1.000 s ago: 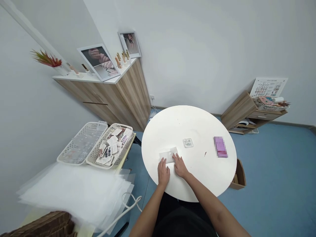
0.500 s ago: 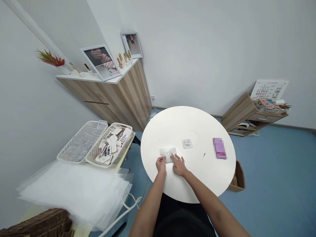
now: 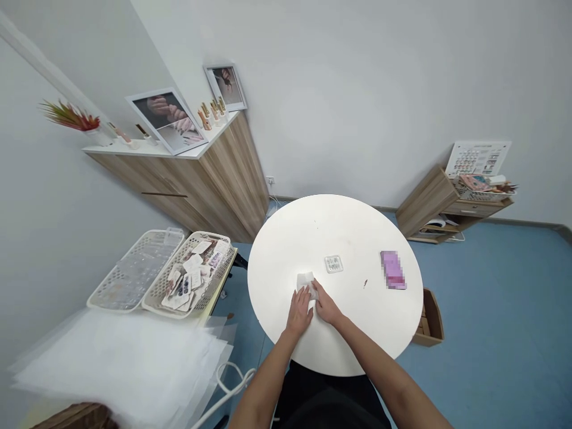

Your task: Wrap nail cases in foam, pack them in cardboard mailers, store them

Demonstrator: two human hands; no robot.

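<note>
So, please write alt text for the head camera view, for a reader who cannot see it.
The left hand and right hand press a small white sheet on a round white table, near a small clear square plastic tray and a blurred pink packet.

The white sheet, flat on the surface before, was now bunched into a narrower, raised fold. The left hand had closed in beside the right hand, and the fold was gathered between them.
</note>
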